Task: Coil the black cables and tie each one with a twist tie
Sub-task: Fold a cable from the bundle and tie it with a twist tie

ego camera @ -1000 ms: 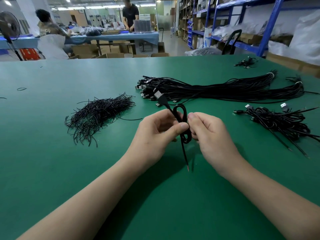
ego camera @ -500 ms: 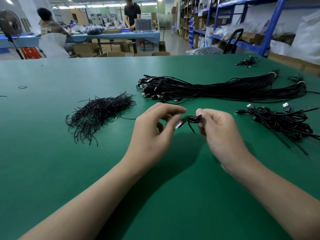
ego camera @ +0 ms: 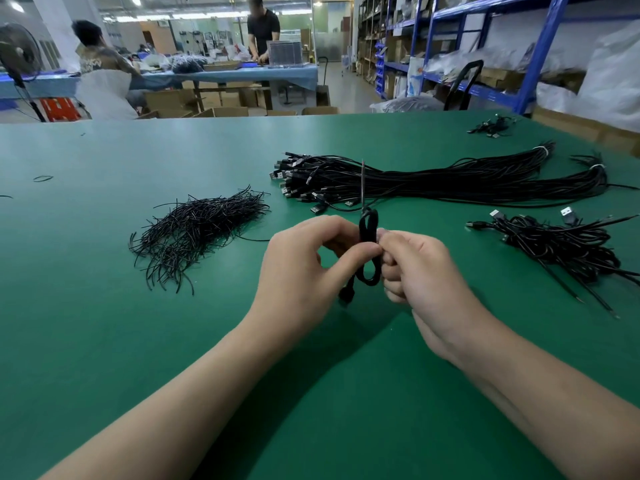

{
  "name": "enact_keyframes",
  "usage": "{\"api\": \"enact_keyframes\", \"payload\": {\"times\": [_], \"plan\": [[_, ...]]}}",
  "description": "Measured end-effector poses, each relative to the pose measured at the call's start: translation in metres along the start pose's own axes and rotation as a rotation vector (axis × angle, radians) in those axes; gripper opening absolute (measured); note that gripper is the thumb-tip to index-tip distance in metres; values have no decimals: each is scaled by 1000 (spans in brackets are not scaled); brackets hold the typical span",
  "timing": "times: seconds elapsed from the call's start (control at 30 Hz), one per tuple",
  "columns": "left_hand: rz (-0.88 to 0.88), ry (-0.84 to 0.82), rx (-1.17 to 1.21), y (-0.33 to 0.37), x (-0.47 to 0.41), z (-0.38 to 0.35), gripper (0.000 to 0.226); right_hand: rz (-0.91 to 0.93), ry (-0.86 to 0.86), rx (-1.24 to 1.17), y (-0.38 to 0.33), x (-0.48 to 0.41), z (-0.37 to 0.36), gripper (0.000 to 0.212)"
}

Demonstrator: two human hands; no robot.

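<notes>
Since half a second ago the coiled cable [ego camera: 367,225] has swung from lying flat between the fingertips to standing upright, and both hands have dropped slightly nearer. The left hand [ego camera: 308,261] pinches the coil's waist between thumb and forefinger. The right hand [ego camera: 429,271], fingers curled, grips the same waist from the right. Pinching there probably keeps the loops from springing open while the middle is bound. Whether a tie is already round it, I cannot tell, as the fingers cover that spot. The thin end [ego camera: 362,183] sticks up from the coil and its plug [ego camera: 346,292] hangs below, clear of the green table [ego camera: 138,341].

The supplies sit within reach. One heap of twist ties [ego camera: 201,230], too many to count, lies to the left. One long bundle [ego camera: 450,180] of straight cables lies beyond the hands, bound by two white bands [ego camera: 542,150]. One loose heap [ego camera: 561,242] lies to the right and one small cluster [ego camera: 491,126] at the far right. Two hands, one coil in work, and two people at the far tables
</notes>
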State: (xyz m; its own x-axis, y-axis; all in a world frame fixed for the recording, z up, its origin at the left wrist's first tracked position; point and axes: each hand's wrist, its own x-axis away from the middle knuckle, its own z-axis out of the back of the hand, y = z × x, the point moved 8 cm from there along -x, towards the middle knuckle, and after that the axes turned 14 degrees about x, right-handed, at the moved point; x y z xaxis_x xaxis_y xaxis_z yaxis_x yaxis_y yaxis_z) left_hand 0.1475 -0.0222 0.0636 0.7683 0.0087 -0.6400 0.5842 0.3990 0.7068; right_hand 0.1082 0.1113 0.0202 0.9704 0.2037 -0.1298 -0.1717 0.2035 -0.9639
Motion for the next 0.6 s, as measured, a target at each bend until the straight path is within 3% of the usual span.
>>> {"api": "enact_keyframes", "payload": {"times": [0.17,0.23,0.33,0.4,0.5,0.6], "plan": [[-508,2,-378,32,5,0,17,-112,-90,-115,10,0,-6,42],[-549,8,-400,34,5,1,15,-81,-67,-62,9,-2,-3,43],[-307,32,-184,20,0,7,17,113,70,192,-6,-4,12,43],[10,28,44,-6,-1,7,38,282,166,380,-21,0,19,46],[452,-132,436,-33,8,-17,65,460,246,574,-38,12,19,46],[530,-189,483,-38,12,-24,54,511,248,657,-43,14,16,45]]}}
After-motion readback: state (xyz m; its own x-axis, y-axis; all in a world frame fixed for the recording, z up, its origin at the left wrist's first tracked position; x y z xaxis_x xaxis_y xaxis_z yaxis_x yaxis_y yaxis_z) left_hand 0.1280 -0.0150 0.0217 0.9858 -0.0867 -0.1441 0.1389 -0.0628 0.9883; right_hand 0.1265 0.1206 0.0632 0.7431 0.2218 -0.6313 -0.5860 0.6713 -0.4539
